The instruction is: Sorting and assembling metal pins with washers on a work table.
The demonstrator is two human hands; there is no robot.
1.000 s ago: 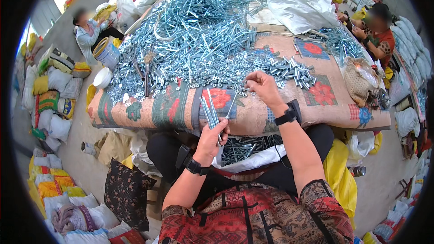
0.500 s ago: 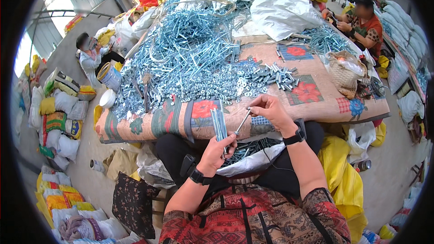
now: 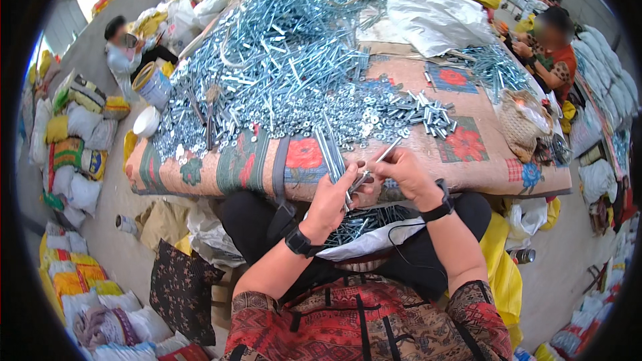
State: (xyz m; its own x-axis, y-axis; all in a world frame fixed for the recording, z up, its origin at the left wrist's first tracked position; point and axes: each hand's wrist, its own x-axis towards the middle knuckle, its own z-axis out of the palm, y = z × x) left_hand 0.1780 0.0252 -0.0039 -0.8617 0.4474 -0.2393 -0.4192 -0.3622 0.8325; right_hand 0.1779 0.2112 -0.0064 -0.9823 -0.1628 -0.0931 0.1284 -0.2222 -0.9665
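Note:
Several long, thin silvery bolts stand in a bundle in my left hand, whose fingers are closed round their lower part. Close beside it, my right hand pinches a single bolt, its upper end pointing up and right. The fingertips of both hands nearly meet at this bolt's lower end, where a small metal piece shows; its exact shape is too blurred to tell. Below my hands, an open white sack in my lap holds more dark-looking bolts.
On the patterned table cover ahead lie a large pile of bolts, loose nuts and washers and short metal sleeves. A woven bag stands right, a bucket left. Two people sit at the table's sides.
My right hand has come down closer to my left, and its bolt now points up past the fingers. The view has shifted slightly; the person at the far end is out of view.

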